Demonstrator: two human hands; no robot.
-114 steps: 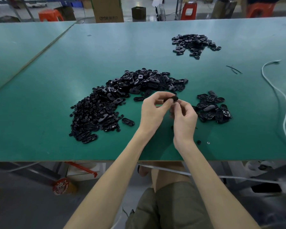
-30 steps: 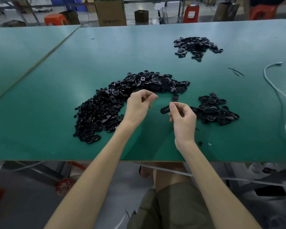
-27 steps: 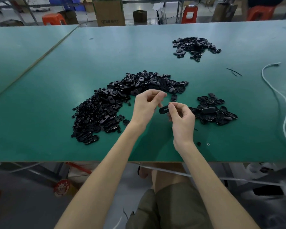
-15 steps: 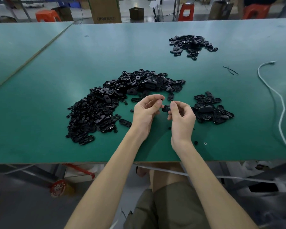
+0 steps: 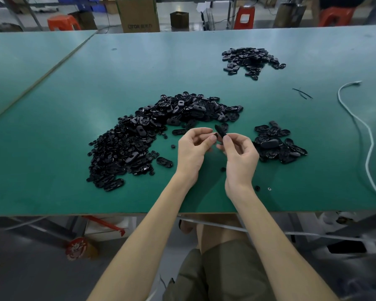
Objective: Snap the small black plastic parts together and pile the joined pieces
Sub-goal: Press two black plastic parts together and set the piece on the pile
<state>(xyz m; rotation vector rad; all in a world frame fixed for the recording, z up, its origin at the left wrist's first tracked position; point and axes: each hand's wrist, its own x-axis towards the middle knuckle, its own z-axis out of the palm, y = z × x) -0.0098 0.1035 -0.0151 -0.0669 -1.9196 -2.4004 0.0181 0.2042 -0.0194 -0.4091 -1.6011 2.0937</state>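
Observation:
Over the green table [image 5: 52, 148] my right hand [image 5: 240, 155] pinches a black oval plastic part [image 5: 220, 130] between thumb and fingertips. My left hand [image 5: 193, 148] pinches a small black piece [image 5: 215, 135] and holds it against the oval part's lower end. A large curved heap of loose black parts [image 5: 143, 135] lies to the left and behind my hands. A smaller pile of black pieces [image 5: 276, 144] sits just right of my right hand. A third pile [image 5: 251, 60] lies far back right.
A white cable [image 5: 365, 135] runs along the right side of the table. Thin black strands [image 5: 302, 93] lie near it. A few stray small bits [image 5: 257, 188] and a screw [image 5: 269, 188] lie near the front edge. Boxes and red stools stand behind the table.
My left hand drew back from the heap with a small piece and met my right hand. The oval part turned more upright between the two hands.

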